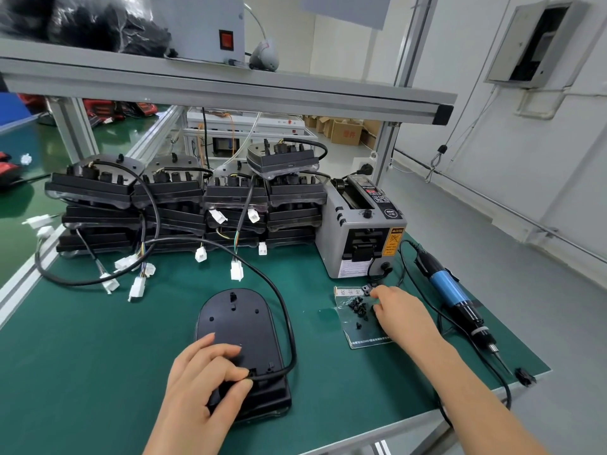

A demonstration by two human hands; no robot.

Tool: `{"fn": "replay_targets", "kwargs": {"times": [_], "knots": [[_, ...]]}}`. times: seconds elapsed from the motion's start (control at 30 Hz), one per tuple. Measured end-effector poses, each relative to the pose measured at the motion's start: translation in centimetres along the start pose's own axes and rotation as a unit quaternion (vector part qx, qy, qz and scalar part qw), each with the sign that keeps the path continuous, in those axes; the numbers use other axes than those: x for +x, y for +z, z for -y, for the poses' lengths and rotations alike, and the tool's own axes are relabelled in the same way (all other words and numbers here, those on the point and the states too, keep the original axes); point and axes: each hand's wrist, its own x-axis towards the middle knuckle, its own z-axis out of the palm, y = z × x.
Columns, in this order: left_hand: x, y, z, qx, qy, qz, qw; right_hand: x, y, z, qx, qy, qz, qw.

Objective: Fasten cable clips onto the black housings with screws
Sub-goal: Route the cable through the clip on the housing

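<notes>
The black housing (236, 323) lay flat on the green worktop (98, 339) directly in front of the operator. The left hand (203, 379) rested on its near end, with thumb and forefinger pinching the black cable (291, 330) where it left the housing. The right hand (402, 311) had its fingertips in the loose cable clips (359, 305) scattered on a plastic bag (364, 336). Whether it had closed on a clip could not be determined. The electric screwdriver (450, 293) lay unattended just beyond that hand, in front of the tape dispenser (358, 238).

Probable faults from this state:
- Clip dropped or two picked together. Cause: small black parts lying close together on a slippery bag.
- Bag dragged and parts spilled off the worktop edge. Cause: fingers sweeping rather than lifting.
- Cable displaced from its exit. Cause: the left hand's pinch slackening before the clip was seated.
- Screwdriver lead snagged. Cause: the lead lay looped beside the right forearm.
</notes>
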Motion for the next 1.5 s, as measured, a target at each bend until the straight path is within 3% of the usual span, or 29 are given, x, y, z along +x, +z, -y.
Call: {"fn": "replay_targets", "kwargs": {"times": [0.23, 0.43, 0.6, 0.87, 1.03, 1.2, 1.3, 1.4, 1.5], "knots": [[0.0, -0.1, 0.0, 0.002, -0.001, 0.000, 1.000, -0.5, 0.5, -0.6, 0.045, 0.005, 0.009, 0.999], [0.0, 0.0, 0.1, 0.004, 0.002, 0.002, 1.000, -1.1, 0.3, -0.8, 0.067, -0.005, -0.034, 0.997], [0.0, 0.1, 0.2, 0.007, -0.002, 0.002, 1.000, -1.4, 0.5, -0.2, 0.067, -0.003, 0.015, 0.998], [0.1, 0.0, 0.1, 0.007, 0.014, 0.004, 1.000, -1.0, 0.7, -0.3, 0.024, 0.006, -0.048, 0.999], [0.2, 0.0, 0.0, 0.005, 0.014, 0.004, 1.000, -1.2, 0.8, -0.9, 0.067, 0.004, -0.115, 0.991], [0.1, 0.0, 0.0, 0.007, 0.015, 0.002, 1.000, -1.4, -0.1, -0.9, 0.129, 0.055, -0.101, 0.985], [0.1, 0.0, 0.0, 0.004, 0.012, 0.000, 1.000, -2.7, -1.4, 0.5, 0.275, 0.088, -0.101, 0.952], [0.0, -0.1, 0.0, 0.002, -0.001, 0.001, 1.000, -5.1, -2.6, 4.2, 0.485, 0.077, -0.068, 0.868], [-0.2, -0.1, -0.1, -0.001, -0.016, 0.010, 1.000, -7.9, -2.8, 8.5, 0.596, 0.016, 0.011, 0.803]]}}
